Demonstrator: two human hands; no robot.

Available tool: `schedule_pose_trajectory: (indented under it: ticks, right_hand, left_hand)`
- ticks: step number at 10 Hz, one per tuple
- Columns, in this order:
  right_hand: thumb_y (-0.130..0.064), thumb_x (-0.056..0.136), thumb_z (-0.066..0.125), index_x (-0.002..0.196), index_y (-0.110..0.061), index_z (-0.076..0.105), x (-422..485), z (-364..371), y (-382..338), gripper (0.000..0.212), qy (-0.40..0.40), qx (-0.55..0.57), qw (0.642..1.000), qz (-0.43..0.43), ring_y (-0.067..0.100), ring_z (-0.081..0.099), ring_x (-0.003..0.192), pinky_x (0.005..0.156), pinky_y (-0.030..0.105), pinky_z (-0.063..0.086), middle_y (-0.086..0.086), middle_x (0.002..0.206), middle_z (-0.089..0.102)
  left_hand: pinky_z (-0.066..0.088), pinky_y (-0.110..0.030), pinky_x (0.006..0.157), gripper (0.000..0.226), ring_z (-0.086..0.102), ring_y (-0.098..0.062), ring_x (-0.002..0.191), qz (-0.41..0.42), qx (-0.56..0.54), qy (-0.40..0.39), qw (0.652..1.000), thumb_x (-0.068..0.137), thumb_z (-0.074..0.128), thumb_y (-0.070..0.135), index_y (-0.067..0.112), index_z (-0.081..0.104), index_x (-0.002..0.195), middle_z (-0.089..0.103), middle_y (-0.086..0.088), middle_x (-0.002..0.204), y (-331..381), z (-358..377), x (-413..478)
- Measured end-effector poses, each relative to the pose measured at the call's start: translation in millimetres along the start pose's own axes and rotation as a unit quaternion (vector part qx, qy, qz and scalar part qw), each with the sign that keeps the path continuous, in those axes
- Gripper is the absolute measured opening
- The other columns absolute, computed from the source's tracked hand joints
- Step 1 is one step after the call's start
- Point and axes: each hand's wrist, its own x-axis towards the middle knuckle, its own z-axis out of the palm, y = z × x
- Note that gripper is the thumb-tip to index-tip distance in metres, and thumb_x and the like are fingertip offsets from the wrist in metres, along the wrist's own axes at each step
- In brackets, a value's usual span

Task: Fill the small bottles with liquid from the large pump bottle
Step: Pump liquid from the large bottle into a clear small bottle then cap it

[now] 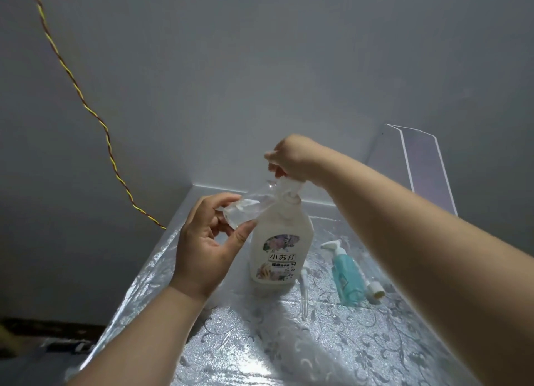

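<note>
On the shiny bench (260,342), near the back corner, the large pump bottle (281,241) stands straight up. Beside its top, the left hand (205,250) holds a small clear bottle (248,209). It leans over, with its mouth pointing up and right at the pump spout. Thumb and fingers (222,200) pinch its bottom end. The right hand (291,157) curls its fingers down round the pump top. A teal bottle (346,276) lies flat to the right.

Surface: table (260,351) under silvery floral-embossed cover | centre-back: white large pump bottle (278,241) standing upright | right of it: teal small bottle (346,276) lying on side, white top toward wall | between: loose white dip tube (304,293) lying flat | just right of teal: white cap piece (375,291)
</note>
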Motion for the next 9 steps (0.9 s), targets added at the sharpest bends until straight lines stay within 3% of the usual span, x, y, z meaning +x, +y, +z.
schedule_pose_trajectory:
  ticks: [1, 2, 3, 4, 6, 7, 8, 9]
  right_hand:
    - [-0.015, 0.099, 0.042, 0.119, 0.0, 0.062, -4, 6, 3, 0.032, -0.009, 0.006, 0.999, 0.031, 0.021, 0.054, 0.092, 0.076, 0.022, 0.037, 0.016, 0.124, 0.062]
    - [-0.012, 0.101, 0.039, 0.119, 0.004, 0.062, 0, 12, 7, 0.033, -0.026, -0.038, 0.999, 0.012, 0.03, 0.057, 0.113, 0.072, 0.021, 0.031, 0.016, 0.127, 0.06]
    - [-0.014, 0.099, 0.042, 0.119, 0.001, 0.062, 2, 17, 13, 0.032, -0.019, -0.026, 0.999, 0.02, 0.032, 0.054, 0.12, 0.076, 0.022, 0.034, 0.019, 0.127, 0.059]
    - [-0.014, 0.098, 0.044, 0.12, 0.002, 0.06, 0, 21, 16, 0.032, -0.007, -0.007, 0.999, 0.03, 0.033, 0.054, 0.121, 0.077, 0.023, 0.035, 0.021, 0.128, 0.058]
    - [-0.017, 0.098, 0.043, 0.113, 0.003, 0.065, 1, 9, 8, 0.032, -0.014, 0.005, 1.0, 0.009, 0.018, 0.053, 0.085, 0.066, 0.024, 0.042, 0.018, 0.115, 0.066]
    - [-0.017, 0.099, 0.042, 0.107, 0.007, 0.067, 3, -2, 5, 0.036, 0.004, 0.037, 0.999, 0.004, 0.019, 0.056, 0.08, 0.055, 0.022, 0.041, 0.018, 0.105, 0.07]
    - [-0.018, 0.1, 0.04, 0.114, 0.003, 0.064, 4, 0, 2, 0.035, 0.005, -0.035, 0.999, 0.003, 0.019, 0.052, 0.085, 0.066, 0.026, 0.045, 0.017, 0.116, 0.066]
    - [-0.018, 0.102, 0.038, 0.121, 0.0, 0.061, 4, 8, 3, 0.035, -0.016, -0.104, 0.994, 0.009, 0.025, 0.053, 0.094, 0.066, 0.023, 0.035, 0.018, 0.114, 0.059]
  left_hand:
    - [0.054, -0.035, 0.068, 0.036, 0.067, -0.029, 0.073, 0.006, 0.006, -0.001, 1.0, 0.076, 0.073, 0.046, 0.047, 0.056, 0.109, 0.064, -0.009, 0.103, 0, -1, -1]
    - [0.052, -0.027, 0.066, 0.036, 0.066, -0.026, 0.071, 0.016, 0.015, -0.005, 1.0, 0.077, 0.073, 0.043, 0.046, 0.057, 0.109, 0.063, -0.007, 0.103, 0, -2, 0]
    - [0.049, -0.022, 0.066, 0.035, 0.064, -0.023, 0.069, 0.019, 0.018, -0.006, 1.0, 0.077, 0.073, 0.041, 0.045, 0.057, 0.108, 0.063, -0.006, 0.101, -1, -3, 0]
    - [0.054, -0.032, 0.068, 0.035, 0.066, -0.024, 0.072, 0.012, 0.013, -0.008, 1.0, 0.077, 0.073, 0.04, 0.045, 0.058, 0.108, 0.063, -0.007, 0.101, 0, -3, 0]
    - [0.056, -0.046, 0.072, 0.035, 0.067, -0.03, 0.076, 0.002, -0.003, -0.003, 1.0, 0.076, 0.073, 0.049, 0.047, 0.057, 0.108, 0.065, -0.01, 0.105, 1, -1, 0]
    - [0.056, -0.049, 0.075, 0.036, 0.068, -0.032, 0.078, -0.004, -0.018, -0.005, 1.0, 0.077, 0.072, 0.055, 0.045, 0.057, 0.108, 0.065, -0.012, 0.106, 1, 1, 0]
    - [0.057, -0.042, 0.074, 0.036, 0.067, -0.032, 0.077, -0.003, -0.015, -0.003, 1.0, 0.077, 0.071, 0.055, 0.044, 0.057, 0.109, 0.064, -0.012, 0.105, 1, 0, 0]
    - [0.055, -0.033, 0.072, 0.036, 0.067, -0.03, 0.077, -0.004, -0.014, -0.006, 1.0, 0.077, 0.071, 0.055, 0.044, 0.057, 0.109, 0.065, -0.013, 0.103, 0, 0, 0]
